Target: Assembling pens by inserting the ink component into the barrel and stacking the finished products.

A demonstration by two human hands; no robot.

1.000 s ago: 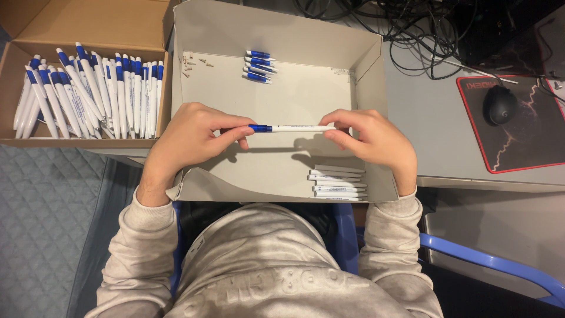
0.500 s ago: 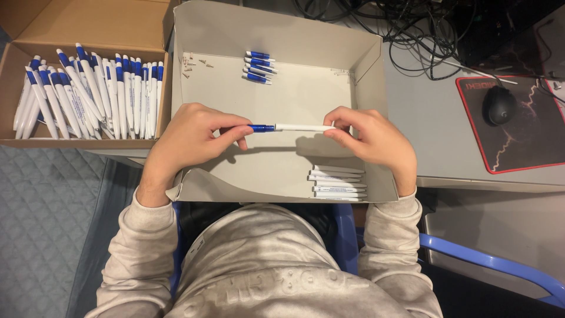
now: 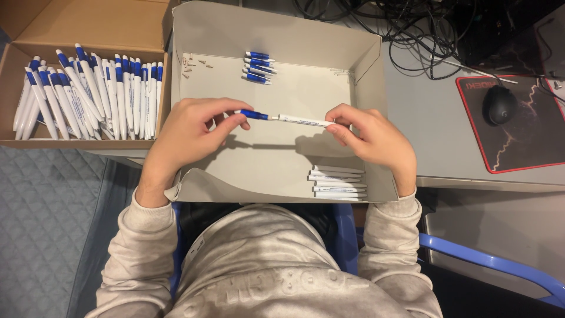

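From the head view, the left hand (image 3: pixel 188 132) and the right hand (image 3: pixel 371 138) hold one pen (image 3: pixel 282 118) level between them, above the middle of a shallow grey cardboard tray (image 3: pixel 365 53) that rests on the tabletop (image 3: pixel 435 135). The left hand's fingers (image 3: pixel 235 121) are pinched narrow on the pen's blue end, and the right hand's fingers (image 3: pixel 335 126) are pinched on the far tip of its white barrel, so both hands are closed on the same pen and it hangs clear of the tray floor, casting a shadow below. In the far part of the tray lies a small cluster of blue pen pieces (image 3: pixel 259 66), with a few tiny pale parts (image 3: pixel 191 62) near the far left corner. At the near right corner of the tray, just below the right hand, a neat stack of white barrels (image 3: pixel 336 182) lies side by side. To the left of the tray stands an open brown box (image 3: pixel 88 26) filled with a row of white-and-blue pens (image 3: pixel 94 97). On the right of the tabletop a dark mouse (image 3: pixel 499 105) sits on a black mouse pad (image 3: pixel 529 141) with a red edge, and a tangle of black cables (image 3: pixel 424 29) lies beyond the tray. The person's grey sleeves and a blue chair arm (image 3: pixel 482 259) show at the bottom.
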